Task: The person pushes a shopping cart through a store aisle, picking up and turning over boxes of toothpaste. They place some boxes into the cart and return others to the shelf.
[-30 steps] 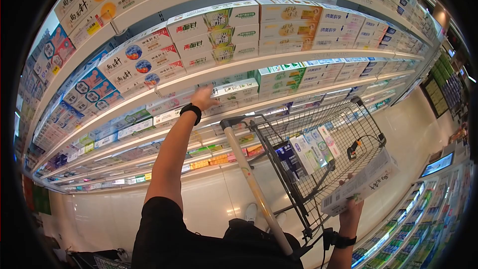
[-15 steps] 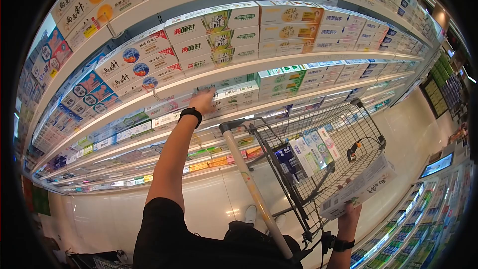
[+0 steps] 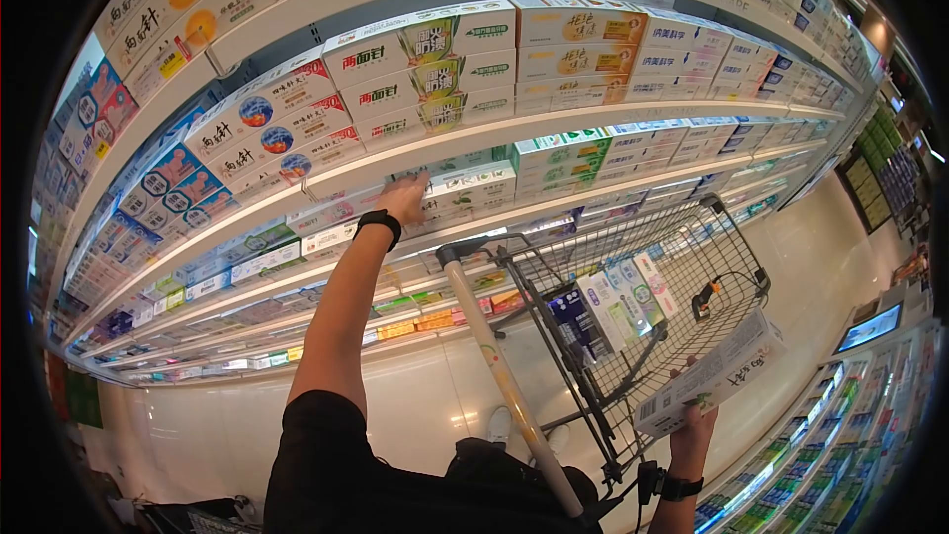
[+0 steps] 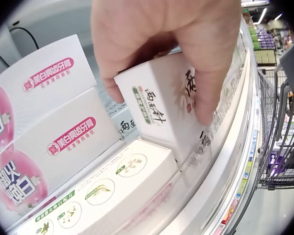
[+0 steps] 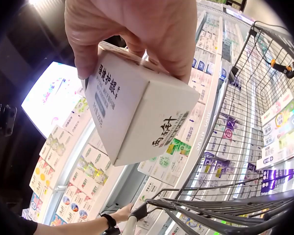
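At a lower shelf, my left hand [image 3: 400, 204] reaches in among stacked toothpaste boxes. The left wrist view shows its thumb and fingers on opposite sides of a white toothpaste box [image 4: 154, 95] with black and green print, gripping its end. That box stands tilted beside another white box [image 4: 108, 183] with round plant pictures. Over the cart's near right side, my right hand [image 3: 695, 432] holds a second white toothpaste box [image 3: 710, 381] lengthwise. In the right wrist view, thumb and fingers pinch this box [image 5: 152, 110] from above.
A wire shopping cart [image 3: 633, 227] stands at the right, its handle bar [image 3: 494, 366] close before my body. Several boxes [image 3: 621, 302] lie in it. Pink-and-white boxes [image 4: 63, 122] sit left of my left hand. A shelf edge [image 3: 435, 143] runs just above that hand.
My left hand has drawn its spread fingers in around the end of the toothpaste box on the shelf. The right hand and its box have barely moved.
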### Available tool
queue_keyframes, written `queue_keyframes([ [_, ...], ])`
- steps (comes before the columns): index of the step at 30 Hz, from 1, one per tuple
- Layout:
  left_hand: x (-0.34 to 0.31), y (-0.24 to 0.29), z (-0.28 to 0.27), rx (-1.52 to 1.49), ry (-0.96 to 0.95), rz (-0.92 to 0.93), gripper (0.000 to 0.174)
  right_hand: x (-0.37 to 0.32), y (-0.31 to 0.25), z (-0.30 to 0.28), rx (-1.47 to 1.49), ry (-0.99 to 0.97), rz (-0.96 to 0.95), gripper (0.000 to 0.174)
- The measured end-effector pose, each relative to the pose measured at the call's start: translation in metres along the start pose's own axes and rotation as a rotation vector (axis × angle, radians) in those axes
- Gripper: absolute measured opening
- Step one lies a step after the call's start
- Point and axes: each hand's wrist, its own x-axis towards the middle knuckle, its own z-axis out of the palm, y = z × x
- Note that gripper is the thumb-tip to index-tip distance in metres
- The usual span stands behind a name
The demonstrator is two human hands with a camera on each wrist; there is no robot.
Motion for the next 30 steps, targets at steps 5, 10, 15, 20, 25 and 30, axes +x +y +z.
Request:
queue_keyframes([
  [5,-0.002,0.002,-0.004,-0.021,-0.004,-0.008,0.076,0.002,0.000,0.001,-0.007,-0.030,-0.007,0.106],
  [10,0.002,0.001,-0.002,-0.034,-0.041,-0.029,0.078,0.001,0.000,0.000,-0.002,-0.022,0.009,0.106],
  [15,0.001,0.003,-0.003,-0.056,-0.034,-0.042,0.081,0.000,0.001,-0.001,0.013,-0.025,0.000,0.102],
  [20,0.003,-0.001,0.001,-0.039,-0.027,-0.042,0.083,-0.001,0.002,0.000,0.018,-0.015,0.005,0.100],
  [25,0.004,-0.002,0.005,-0.007,-0.030,-0.045,0.087,-0.001,0.003,-0.002,0.016,-0.021,0.006,0.100],
  [30,0.005,-0.004,0.008,-0.048,-0.020,-0.052,0.081,-0.001,0.006,-0.005,0.028,-0.028,0.001,0.099],
])
